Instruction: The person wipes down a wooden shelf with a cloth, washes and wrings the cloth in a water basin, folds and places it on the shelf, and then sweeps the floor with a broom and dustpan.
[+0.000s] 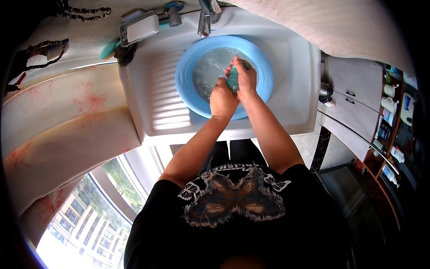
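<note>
Over a light blue plastic basin (182,85) of cloudy, bubbly water, both of my hands grip a bunched green cloth (232,81). My left hand (224,99) is closed at the cloth's lower left side. On its right, my right hand (247,80) wraps round the cloth, with the thumb and fingers towards the top. Between the hands only part of the cloth shows. The basin stands in a white sink (293,89) with a ribbed washboard slope (170,103) at the left.
A chrome faucet (204,24) rises behind the basin. At the back left are a soap dish (141,29), a teal-handled brush (108,50) and a dark scrubber (125,54). A floral curtain (85,107) hangs on the left; shelves with bottles (389,105) stand on the right.
</note>
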### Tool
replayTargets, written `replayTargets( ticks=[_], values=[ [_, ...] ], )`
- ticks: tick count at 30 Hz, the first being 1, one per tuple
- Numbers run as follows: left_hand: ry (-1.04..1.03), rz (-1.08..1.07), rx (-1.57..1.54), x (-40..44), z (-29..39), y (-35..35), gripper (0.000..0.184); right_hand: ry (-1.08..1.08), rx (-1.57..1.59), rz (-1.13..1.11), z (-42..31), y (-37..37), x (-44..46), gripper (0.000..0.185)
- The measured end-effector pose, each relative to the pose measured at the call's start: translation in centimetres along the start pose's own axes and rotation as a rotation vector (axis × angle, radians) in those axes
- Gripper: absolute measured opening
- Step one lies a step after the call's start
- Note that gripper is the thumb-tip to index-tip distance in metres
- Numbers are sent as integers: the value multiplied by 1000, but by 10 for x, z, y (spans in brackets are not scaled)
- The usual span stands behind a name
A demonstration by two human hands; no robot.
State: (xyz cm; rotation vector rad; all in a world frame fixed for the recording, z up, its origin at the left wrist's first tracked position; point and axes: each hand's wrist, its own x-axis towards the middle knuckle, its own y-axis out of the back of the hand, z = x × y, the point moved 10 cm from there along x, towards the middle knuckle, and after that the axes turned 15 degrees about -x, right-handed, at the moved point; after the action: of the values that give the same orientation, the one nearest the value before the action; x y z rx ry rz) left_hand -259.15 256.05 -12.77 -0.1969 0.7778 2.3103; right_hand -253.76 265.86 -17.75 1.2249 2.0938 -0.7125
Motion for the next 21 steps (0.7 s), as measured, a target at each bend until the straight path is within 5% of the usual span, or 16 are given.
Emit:
replayTargets(
  ticks=[6, 8, 11, 21],
  values=[
    [97, -187, -321, 9, 0, -9, 39, 244, -396, -249, -41, -26, -13, 44],
    [636, -407, -599, -11, -28, -35, 23, 310, -488, -306, -46, -29, -17, 44],
    [743, -695, -1043, -25, -11, -54, 19, 247, -491, -419, -57, -39, -32, 43],
    [842, -981, -1359, -50, 6, -69, 15, 62, -208, -587, -64, -42, -44, 41]
  ],
)
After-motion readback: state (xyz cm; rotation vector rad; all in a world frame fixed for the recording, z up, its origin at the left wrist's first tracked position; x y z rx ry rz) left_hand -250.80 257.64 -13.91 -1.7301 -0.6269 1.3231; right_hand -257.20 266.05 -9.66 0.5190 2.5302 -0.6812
